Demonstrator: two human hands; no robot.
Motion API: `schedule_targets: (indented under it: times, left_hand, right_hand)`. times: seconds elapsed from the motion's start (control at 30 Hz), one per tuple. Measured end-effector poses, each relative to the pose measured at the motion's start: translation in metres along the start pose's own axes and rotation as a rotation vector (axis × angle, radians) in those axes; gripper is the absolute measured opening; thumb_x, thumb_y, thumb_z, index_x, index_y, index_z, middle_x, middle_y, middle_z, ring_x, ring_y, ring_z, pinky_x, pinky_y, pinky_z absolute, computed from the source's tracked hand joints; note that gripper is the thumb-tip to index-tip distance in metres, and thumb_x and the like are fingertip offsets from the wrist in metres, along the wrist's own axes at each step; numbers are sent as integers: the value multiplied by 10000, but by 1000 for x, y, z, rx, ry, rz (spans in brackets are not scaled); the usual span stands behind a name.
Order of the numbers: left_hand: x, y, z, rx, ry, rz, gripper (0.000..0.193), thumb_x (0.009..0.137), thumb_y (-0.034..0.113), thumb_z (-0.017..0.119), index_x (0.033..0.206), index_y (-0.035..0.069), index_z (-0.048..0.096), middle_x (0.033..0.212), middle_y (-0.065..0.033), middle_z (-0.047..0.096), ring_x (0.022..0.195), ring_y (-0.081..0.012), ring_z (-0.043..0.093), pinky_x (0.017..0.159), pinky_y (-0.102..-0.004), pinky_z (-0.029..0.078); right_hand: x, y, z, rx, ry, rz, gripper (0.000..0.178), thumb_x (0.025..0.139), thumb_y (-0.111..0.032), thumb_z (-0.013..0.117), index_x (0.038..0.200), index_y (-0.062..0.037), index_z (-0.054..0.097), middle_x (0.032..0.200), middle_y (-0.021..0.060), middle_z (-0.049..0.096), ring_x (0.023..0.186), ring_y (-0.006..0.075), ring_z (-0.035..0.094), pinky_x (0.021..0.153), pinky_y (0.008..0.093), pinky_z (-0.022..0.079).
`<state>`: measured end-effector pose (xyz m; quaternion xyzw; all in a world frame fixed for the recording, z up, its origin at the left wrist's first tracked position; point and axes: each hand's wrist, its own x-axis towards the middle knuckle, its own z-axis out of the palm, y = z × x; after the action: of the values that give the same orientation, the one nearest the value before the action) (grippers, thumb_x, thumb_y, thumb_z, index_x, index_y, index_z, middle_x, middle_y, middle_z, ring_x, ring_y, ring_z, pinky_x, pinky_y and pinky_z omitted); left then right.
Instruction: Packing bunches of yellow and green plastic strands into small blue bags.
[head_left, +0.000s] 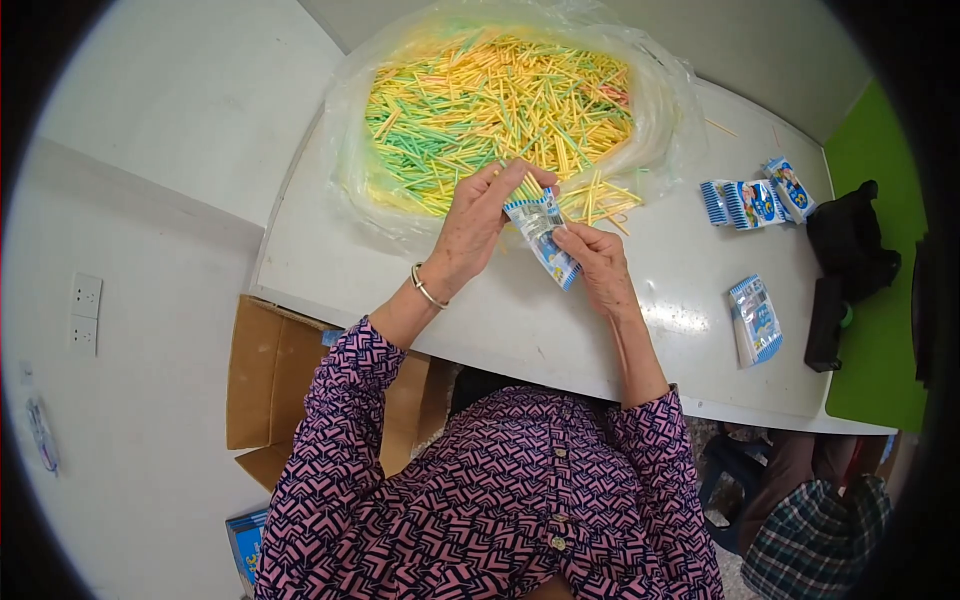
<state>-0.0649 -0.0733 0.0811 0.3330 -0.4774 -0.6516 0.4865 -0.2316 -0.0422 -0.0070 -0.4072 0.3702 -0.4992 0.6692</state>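
My left hand [476, 215] is closed round a small bunch of yellow sticks [528, 186], whose lower ends sit in the mouth of a blue-and-white packet [543, 238]. My right hand [597, 262] pinches that packet at its side, thumb across its front. Both hands are over the table, just in front of a large clear plastic bag [672, 130]. The bag lies wide open and is heaped with thin yellow, green and orange sticks [500, 105]. Some loose sticks [598, 200] lie at its near right edge, behind my right hand.
Several filled-looking packets [755, 203] lie at the right of the white table [680, 270], with a stack of flat packets [755, 320] nearer me. Black objects [852, 245] stand by a green panel [880, 330]. A cardboard box [265, 385] is below the table's left edge.
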Motion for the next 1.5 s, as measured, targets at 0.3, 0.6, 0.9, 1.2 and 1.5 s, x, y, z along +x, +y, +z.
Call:
schedule_targets:
  times: [0.3,0.6,0.9,1.2,1.5]
  left_hand:
    - [8,-6,-11,186,-34,129,277,948,219,507,1043,-15,621,1138,-132,607,1119,-225,545,976,-352,412]
    - [46,32,-22,651,310,584,342,917,213,558,1164,-23,582,1126,-84,625,1067,-155,556,944,-282,403]
    - [3,1,-17,627,-194,-7,331,966,219,486,1233,35,555,1148,-56,602,1059,-136,542,933,-264,414]
    - [-3,0,-16,889,-381,214,273,863,79,613,1131,25,618,1101,-89,618,990,-153,578,862,-260,457]
    - [-10,4,-13,649,-282,27,261,857,61,616,1110,-6,606,1034,-31,629,931,-115,573,831,-245,462]
  right_hand:
    - [0,0,3,-14,1,-19,272,891,-166,623,1073,35,645,889,15,652,780,53,560,704,198,438]
    - [-1,-2,4,2,27,-67,275,878,-174,641,1050,40,656,862,14,650,754,48,542,687,194,425]
    - [-1,-4,6,46,28,-77,306,887,-176,625,1106,37,626,919,19,654,799,53,564,719,197,433]
    - [-2,-3,3,93,-53,-41,270,884,-149,620,1085,31,627,943,22,654,842,70,577,770,217,444]
    - [-20,-19,4,-102,-203,117,254,864,-131,634,1063,25,644,970,49,665,858,75,588,787,224,452]
